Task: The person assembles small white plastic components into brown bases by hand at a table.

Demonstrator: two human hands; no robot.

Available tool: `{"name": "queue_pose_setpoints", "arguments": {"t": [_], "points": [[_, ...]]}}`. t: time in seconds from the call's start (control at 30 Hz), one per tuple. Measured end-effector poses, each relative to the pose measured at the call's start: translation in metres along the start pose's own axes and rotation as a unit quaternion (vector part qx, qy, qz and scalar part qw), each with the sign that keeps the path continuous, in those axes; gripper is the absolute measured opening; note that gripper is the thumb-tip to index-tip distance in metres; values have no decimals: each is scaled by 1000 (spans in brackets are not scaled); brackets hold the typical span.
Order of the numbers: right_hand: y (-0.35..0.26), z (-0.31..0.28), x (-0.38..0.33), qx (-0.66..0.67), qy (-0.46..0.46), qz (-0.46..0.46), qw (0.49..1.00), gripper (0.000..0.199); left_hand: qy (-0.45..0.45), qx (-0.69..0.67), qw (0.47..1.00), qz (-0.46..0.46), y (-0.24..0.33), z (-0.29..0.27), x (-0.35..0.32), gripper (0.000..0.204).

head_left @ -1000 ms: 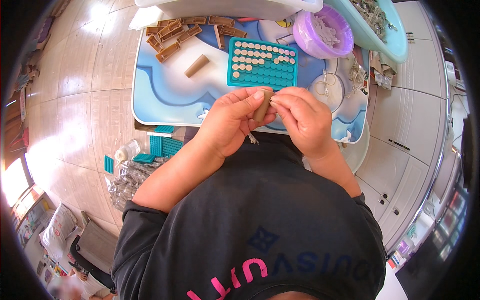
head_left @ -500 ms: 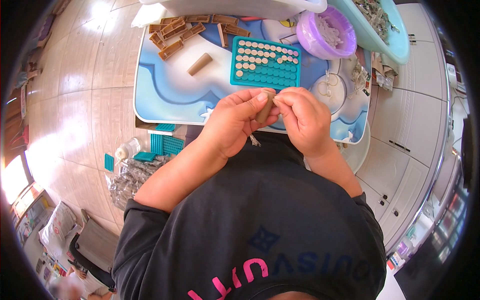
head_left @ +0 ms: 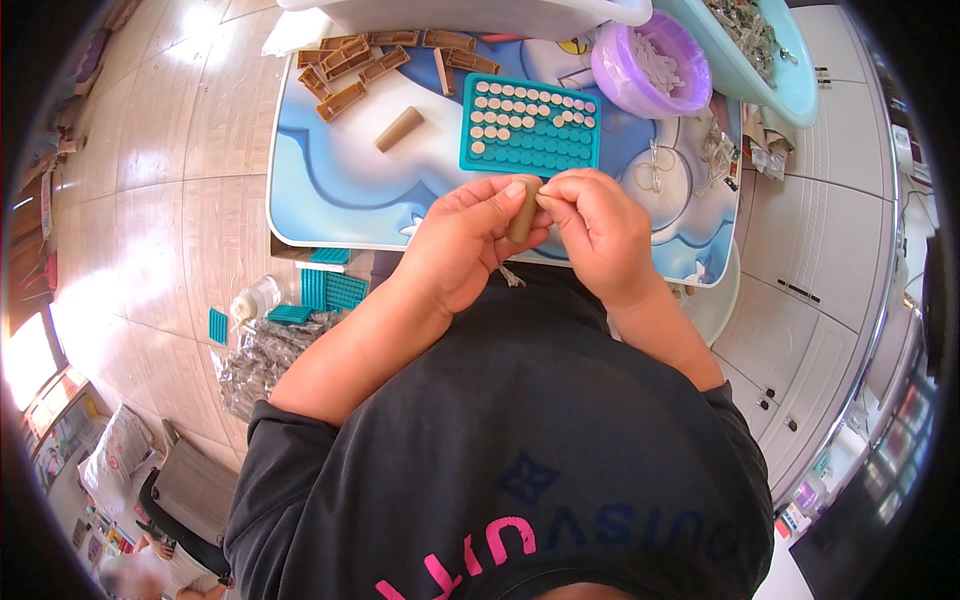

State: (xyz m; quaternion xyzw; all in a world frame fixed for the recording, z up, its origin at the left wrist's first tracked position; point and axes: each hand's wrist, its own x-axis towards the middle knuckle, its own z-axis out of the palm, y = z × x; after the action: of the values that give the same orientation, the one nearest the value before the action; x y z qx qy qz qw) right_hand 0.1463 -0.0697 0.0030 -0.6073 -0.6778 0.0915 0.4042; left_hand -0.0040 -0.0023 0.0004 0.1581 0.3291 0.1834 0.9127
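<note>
Between the thumb and fingers of my left hand (head_left: 468, 232) is a small brown tapered piece (head_left: 522, 215). Close beside its upper end, my right hand (head_left: 605, 235) is closed in a pinch; whatever its fingertips hold is hidden. Just beyond both hands lies a teal tray (head_left: 545, 160) with rows of round cells, the far rows filled with small pale discs (head_left: 520, 107). A similar brown tapered piece (head_left: 400, 129) rests on the blue-and-white patterned table (head_left: 330, 215), left of the tray.
Several hollow brown pieces (head_left: 343, 101) are heaped at the table's far left. A lined purple basin (head_left: 690, 85) with white bits and a light-blue tub (head_left: 795, 85) stand far right. Teal trays (head_left: 335, 290) and a clear bottle (head_left: 262, 296) are down at the left.
Both hands have shifted very slightly left, with the brown piece still in the left. The brown piece looks a little more upright.
</note>
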Motion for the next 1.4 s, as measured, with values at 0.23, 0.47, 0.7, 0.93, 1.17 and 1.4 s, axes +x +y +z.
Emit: {"name": "queue_pose_setpoints", "arguments": {"t": [0.23, 0.47, 0.7, 0.93, 1.17, 1.4], "points": [[3, 3, 2, 39, -11, 34, 999, 7, -16, 20, 1000, 9, -4, -8, 2, 24], [-12, -8, -8, 96, 39, 168, 980, 24, 41, -38, 998, 21, 7, -6, 3, 26], [-26, -2, -12, 134, -6, 168, 977, 29, 6, -41, 998, 39, 4, -4, 3, 22], [-29, -5, -9, 133, -15, 178, 975, 25, 46, -19, 996, 73, 3, 0, 0, 20], [-22, -2, -10, -90, -7, 23, 996, 28, 69, 7, 996, 57, -3, 3, -5, 24], [3, -12, -27, 80, 45, 164, 982, 22, 80, 133, 979, 130, 11, -7, -7, 20]]}}
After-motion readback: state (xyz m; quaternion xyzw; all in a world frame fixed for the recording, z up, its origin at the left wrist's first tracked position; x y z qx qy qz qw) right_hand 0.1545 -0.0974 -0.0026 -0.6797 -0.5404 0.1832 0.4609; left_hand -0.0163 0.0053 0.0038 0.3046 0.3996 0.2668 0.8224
